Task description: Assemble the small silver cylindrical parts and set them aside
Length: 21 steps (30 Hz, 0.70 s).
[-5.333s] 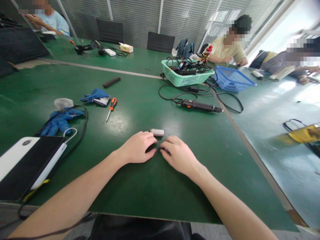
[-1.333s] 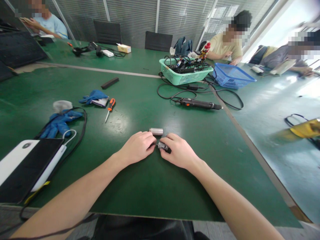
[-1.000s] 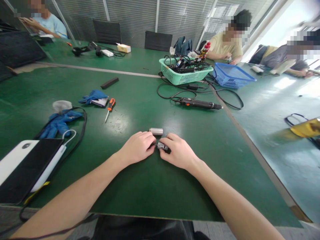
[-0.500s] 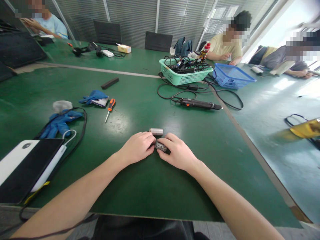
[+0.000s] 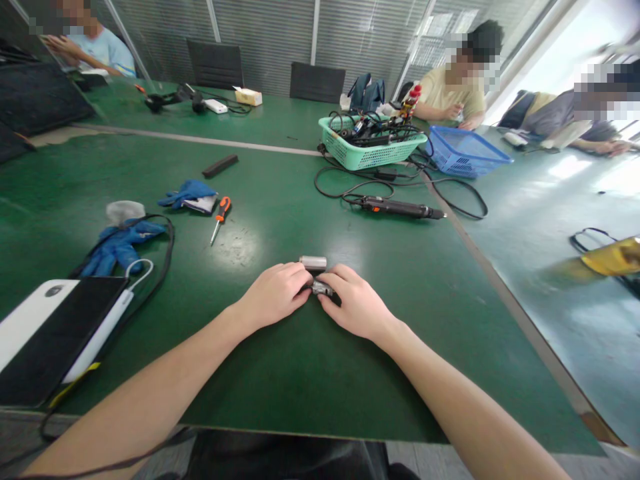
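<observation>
Between my two hands is a small grey metal part [image 5: 323, 289] with slots in its side, low over the green table [image 5: 320, 380]. My right hand [image 5: 357, 301] pinches it between thumb and fingers from the right. From the left, my left hand [image 5: 276, 293] closes its fingertips on the part's other end, which they hide. Just beyond the fingers lies a silver metal cylinder [image 5: 314, 263] on its side. Farther off to the left is a screwdriver [image 5: 221, 219] with an orange and black handle.
A black electric screwdriver [image 5: 400, 208] with its cable lies ahead to the right. Behind it stand a green basket [image 5: 373, 157] full of cables and a blue basket [image 5: 465, 163]. Blue gloves [image 5: 117, 247] and a tablet-like device [image 5: 65, 340] lie left. Several people sit around.
The small metal part has turned a little in my fingers, and my right fingertips have shifted slightly on it. Both arms stay almost where they were.
</observation>
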Each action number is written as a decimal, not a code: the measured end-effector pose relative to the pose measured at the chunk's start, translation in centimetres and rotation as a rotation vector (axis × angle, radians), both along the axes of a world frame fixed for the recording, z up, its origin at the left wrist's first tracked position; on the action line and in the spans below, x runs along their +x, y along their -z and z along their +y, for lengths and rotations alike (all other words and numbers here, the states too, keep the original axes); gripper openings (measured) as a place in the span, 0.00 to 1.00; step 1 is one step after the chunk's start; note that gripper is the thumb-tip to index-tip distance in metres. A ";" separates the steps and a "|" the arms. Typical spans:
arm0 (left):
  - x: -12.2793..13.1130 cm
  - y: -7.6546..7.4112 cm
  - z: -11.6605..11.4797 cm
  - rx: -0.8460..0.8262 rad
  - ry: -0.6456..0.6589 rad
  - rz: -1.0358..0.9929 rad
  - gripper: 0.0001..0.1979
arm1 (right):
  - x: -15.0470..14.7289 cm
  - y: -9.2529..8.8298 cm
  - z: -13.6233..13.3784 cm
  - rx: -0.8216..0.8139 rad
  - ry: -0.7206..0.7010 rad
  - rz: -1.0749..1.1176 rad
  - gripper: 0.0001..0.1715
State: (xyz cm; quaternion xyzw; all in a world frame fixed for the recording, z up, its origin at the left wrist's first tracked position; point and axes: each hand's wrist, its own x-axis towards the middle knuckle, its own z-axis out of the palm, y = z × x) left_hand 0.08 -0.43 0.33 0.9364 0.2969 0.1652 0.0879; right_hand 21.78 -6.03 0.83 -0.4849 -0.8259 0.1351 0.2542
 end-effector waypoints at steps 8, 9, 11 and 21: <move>0.1 -0.8 -0.4 -0.037 -0.050 -0.022 0.04 | 0.1 0.5 0.0 0.014 0.016 0.001 0.13; 0.1 -0.8 -0.4 -0.035 -0.054 -0.017 0.03 | 0.1 0.5 0.0 0.015 0.018 0.001 0.13; 0.1 -0.9 -0.4 -0.032 -0.056 -0.007 0.02 | 0.0 0.5 0.1 0.017 0.021 0.000 0.13; 0.0 -0.4 -0.3 -0.024 -0.030 -0.011 0.02 | 0.1 0.3 0.1 0.021 0.002 -0.026 0.12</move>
